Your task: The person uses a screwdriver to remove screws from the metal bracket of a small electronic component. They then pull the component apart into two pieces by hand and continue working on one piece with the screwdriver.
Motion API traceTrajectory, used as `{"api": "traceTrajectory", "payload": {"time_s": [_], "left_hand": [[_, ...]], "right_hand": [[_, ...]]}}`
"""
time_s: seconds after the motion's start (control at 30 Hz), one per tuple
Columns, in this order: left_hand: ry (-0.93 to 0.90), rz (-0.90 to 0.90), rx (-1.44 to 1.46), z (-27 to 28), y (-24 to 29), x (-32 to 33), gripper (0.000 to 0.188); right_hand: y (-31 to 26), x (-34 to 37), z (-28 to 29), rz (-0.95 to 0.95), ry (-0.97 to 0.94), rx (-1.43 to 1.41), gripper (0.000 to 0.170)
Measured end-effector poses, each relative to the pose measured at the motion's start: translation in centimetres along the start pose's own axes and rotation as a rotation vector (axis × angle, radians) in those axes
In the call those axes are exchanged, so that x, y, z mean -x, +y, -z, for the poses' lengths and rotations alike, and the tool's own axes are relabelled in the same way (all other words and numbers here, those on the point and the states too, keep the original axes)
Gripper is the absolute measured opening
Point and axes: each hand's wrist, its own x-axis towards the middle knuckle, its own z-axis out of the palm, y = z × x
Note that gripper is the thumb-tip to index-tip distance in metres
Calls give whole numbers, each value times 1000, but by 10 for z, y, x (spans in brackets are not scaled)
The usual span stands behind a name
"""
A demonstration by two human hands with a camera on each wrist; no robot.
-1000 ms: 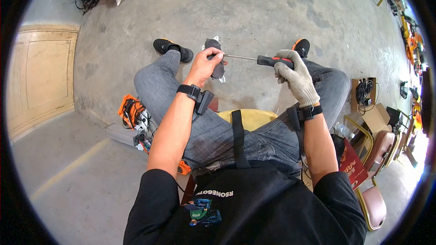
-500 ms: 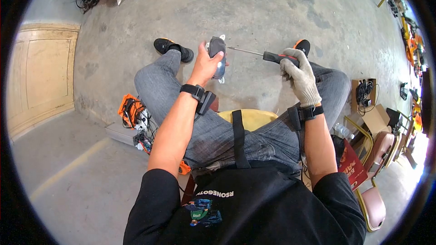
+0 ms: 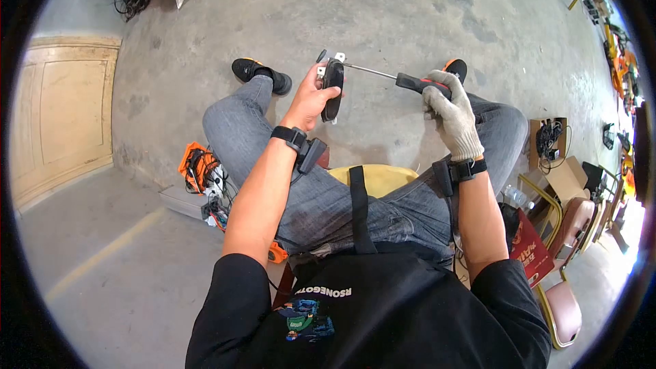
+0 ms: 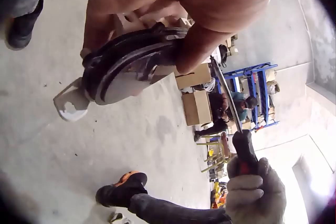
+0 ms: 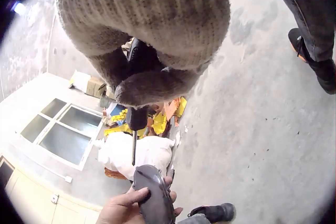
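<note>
In the head view, my bare left hand (image 3: pixel 309 104) grips a dark oval housing (image 3: pixel 333 90) with a glossy face and white mounting tabs. Its thumb lies across the near face, and the fingers wrap behind. The left wrist view shows one pale tab (image 4: pixel 72 100) sticking out from the housing's end. My right hand (image 3: pixel 452 113), in a grey knitted glove, holds a screwdriver (image 3: pixel 418 85) by its black-and-red handle. The thin metal shaft (image 3: pixel 372 71) points left, its tip close to the upper end of the housing. Seen from the right wrist, gloved fingers (image 5: pixel 157 86) curl round the handle.
Both legs spread to either side over the concrete floor (image 3: pixel 383 20). By the left leg lie orange items and cables (image 3: pixel 205 178). An open cardboard box (image 3: pixel 547 140), a red box (image 3: pixel 531 249) and chairs stand at the right. Another person (image 4: pixel 231 111) sits near blue shelves.
My left hand has turned the housing, first face-up, now more on edge. Its fingers have left the screwdriver's tip. My right hand with the screwdriver has shifted slightly right.
</note>
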Motion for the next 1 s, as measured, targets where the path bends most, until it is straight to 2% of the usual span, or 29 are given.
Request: {"api": "traceTrajectory", "payload": {"time_s": [0.4, 1.0], "left_hand": [[16, -97, -212, -7, -2, 3, 49], [62, -208, -306, -11, -4, 3, 53]], "right_hand": [[2, -1, -2, 8, 16, 47, 39], [3, -1, -3, -5, 6, -26, 42]]}}
